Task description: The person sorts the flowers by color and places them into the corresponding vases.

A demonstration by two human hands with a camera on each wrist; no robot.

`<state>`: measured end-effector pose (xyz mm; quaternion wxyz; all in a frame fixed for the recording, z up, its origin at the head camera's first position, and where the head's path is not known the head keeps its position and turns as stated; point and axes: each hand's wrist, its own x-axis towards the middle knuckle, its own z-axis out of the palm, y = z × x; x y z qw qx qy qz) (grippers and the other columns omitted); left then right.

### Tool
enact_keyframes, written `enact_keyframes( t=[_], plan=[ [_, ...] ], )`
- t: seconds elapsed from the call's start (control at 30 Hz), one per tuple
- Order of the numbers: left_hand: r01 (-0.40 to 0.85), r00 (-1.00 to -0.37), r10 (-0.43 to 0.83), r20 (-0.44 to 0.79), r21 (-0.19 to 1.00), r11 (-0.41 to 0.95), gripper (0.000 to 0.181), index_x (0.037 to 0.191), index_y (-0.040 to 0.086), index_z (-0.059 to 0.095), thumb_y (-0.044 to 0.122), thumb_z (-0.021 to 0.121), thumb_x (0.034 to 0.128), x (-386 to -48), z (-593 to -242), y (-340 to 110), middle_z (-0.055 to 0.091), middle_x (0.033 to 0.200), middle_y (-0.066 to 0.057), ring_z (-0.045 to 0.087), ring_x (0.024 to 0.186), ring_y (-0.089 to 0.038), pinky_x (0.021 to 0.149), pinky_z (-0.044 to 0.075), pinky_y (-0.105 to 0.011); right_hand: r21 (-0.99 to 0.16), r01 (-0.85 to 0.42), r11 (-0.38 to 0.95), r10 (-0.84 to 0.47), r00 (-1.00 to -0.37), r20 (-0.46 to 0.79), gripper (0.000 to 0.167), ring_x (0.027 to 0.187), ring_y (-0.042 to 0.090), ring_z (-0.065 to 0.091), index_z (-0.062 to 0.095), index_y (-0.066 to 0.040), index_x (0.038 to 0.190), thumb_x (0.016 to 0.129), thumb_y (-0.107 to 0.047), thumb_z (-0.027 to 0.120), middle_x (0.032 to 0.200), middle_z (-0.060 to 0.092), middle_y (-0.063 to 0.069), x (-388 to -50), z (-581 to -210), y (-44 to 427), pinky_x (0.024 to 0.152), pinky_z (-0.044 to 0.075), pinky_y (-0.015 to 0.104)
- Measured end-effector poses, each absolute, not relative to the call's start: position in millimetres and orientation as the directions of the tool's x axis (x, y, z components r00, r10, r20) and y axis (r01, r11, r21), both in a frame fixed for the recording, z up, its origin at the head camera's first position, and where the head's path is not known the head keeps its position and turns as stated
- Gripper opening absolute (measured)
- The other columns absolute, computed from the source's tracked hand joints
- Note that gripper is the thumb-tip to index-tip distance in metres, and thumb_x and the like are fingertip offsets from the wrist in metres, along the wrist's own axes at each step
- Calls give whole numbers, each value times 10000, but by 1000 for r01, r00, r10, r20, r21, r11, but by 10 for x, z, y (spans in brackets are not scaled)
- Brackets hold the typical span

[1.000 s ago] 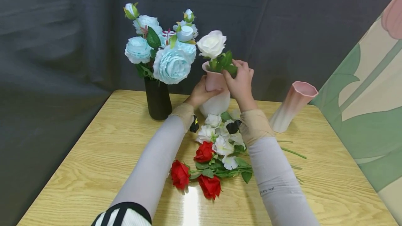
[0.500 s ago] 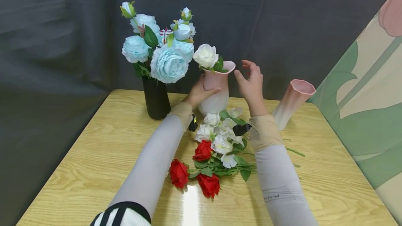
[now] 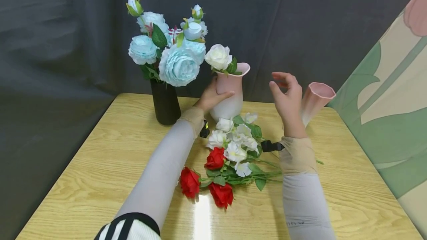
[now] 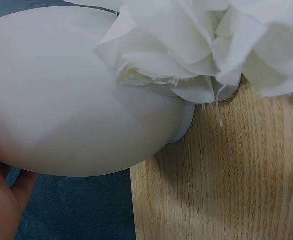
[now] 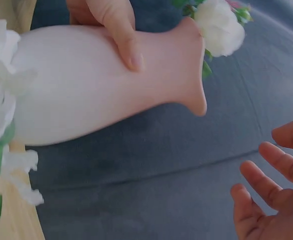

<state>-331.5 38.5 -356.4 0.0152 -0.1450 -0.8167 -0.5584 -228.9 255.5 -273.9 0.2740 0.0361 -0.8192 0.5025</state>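
Observation:
A pink-and-white vase (image 3: 230,93) stands near the table's back edge. My left hand (image 3: 213,97) grips its side, thumb across the front in the right wrist view. One white rose (image 3: 218,57) with green leaves leans out of the vase's mouth to the left. My right hand (image 3: 288,101) hangs in the air right of the vase, holding nothing, its fingers loosely bent and apart. Before the vase lie several white flowers (image 3: 235,152) on green stems and three red roses (image 3: 221,195). The left wrist view shows the vase's white lower body (image 4: 76,95) beside white petals (image 4: 166,45).
A black vase (image 3: 165,103) with pale blue flowers (image 3: 180,65) stands left of the held vase. Behind my right hand is a ribbed pink vase (image 3: 316,99), partly hidden. A dark cloth (image 3: 253,14) hangs behind the wooden table (image 3: 100,166).
My right hand has let go of the white rose and moved right, away from the vase. The rose has sunk lower and tipped left in the vase. My left hand keeps its grip.

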Motion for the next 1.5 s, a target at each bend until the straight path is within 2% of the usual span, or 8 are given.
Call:
enact_keyframes(
  t=[0.2, 0.5, 0.7, 0.77, 0.9, 1.0, 1.17, 1.5],
  plan=[
    [264, -954, 220, 202, 913, 310, 845, 1503, 64, 281, 318, 775, 867, -3334, -3534, 377, 500, 1451, -149, 507, 1323, -270, 1133, 409, -388, -804, -345, 485, 223, -840, 495, 261, 937, -7, 506, 653, 16, 1206, 963, -58, 593, 1198, 638, 123, -2115, -2827, 2718, 799, 417, 187],
    [260, -956, 219, 195, 911, 322, 841, 1500, 61, 283, 319, 775, 868, -3363, -3522, 383, 498, 1453, -144, 502, 1329, -267, 1133, 410, -389, -854, -274, 442, 255, -875, 413, 183, 922, 38, 521, 676, 15, 1116, 969, -57, 594, 975, 615, -162, -1897, -3044, 2917, 867, 387, 236],
    [258, -955, 225, 191, 912, 319, 841, 1507, 70, 276, 322, 770, 874, -3356, -3506, 398, 489, 1464, -138, 497, 1336, -264, 1137, 408, -390, -844, -184, 503, 225, -916, 333, 225, 896, 14, 534, 692, -1, 1127, 986, -142, 590, 946, 638, -195, -1759, -3195, 3023, 742, 433, 181],
    [256, -956, 225, 190, 913, 318, 838, 1505, 71, 279, 323, 769, 874, -3353, -3508, 403, 491, 1460, -138, 498, 1334, -263, 1136, 409, -389, -815, -172, 554, 170, -934, 313, 238, 883, -11, 533, 697, -16, 1140, 993, -170, 593, 962, 645, -174, -1713, -3253, 3058, 688, 448, 158],
    [257, -956, 223, 192, 913, 316, 832, 1504, 69, 280, 321, 766, 877, -3343, -3510, 407, 494, 1455, -141, 501, 1331, -265, 1136, 410, -391, -761, -193, 619, 26, -964, 265, 267, 863, -41, 525, 679, 13, 1173, 1009, -174, 581, 1064, 688, 46, -1634, -3374, 3113, 693, 460, 156],
    [260, -955, 225, 195, 913, 313, 829, 1506, 65, 278, 315, 762, 881, -3339, -3513, 404, 493, 1455, -144, 500, 1331, -267, 1136, 409, -389, -747, -204, 633, -54, -974, 220, 268, 878, 28, 538, 664, 33, 1181, 1016, -153, 565, 1131, 665, 221, -1604, -3429, 3132, 686, 466, 196],
    [263, -954, 224, 200, 916, 302, 807, 1492, 59, 295, 295, 764, 878, -3331, -3532, 394, 509, 1434, -152, 512, 1314, -271, 1126, 417, -383, -740, -187, 646, -109, -982, 154, 288, 906, 194, 566, 647, 43, 1208, 1025, -155, 546, 1134, 670, 246, -1578, -3446, 3148, 679, 474, 226],
    [263, -954, 223, 201, 917, 299, 811, 1490, 55, 292, 302, 764, 878, -3303, -3579, 393, 513, 1427, -159, 519, 1305, -278, 1119, 424, -400, -689, -111, 716, -145, -989, 9, 304, 972, 302, 642, 645, 57, 1214, 1035, -161, 534, 1178, 669, 259, -1505, -3625, 3282, 762, 504, 321]
  ],
)
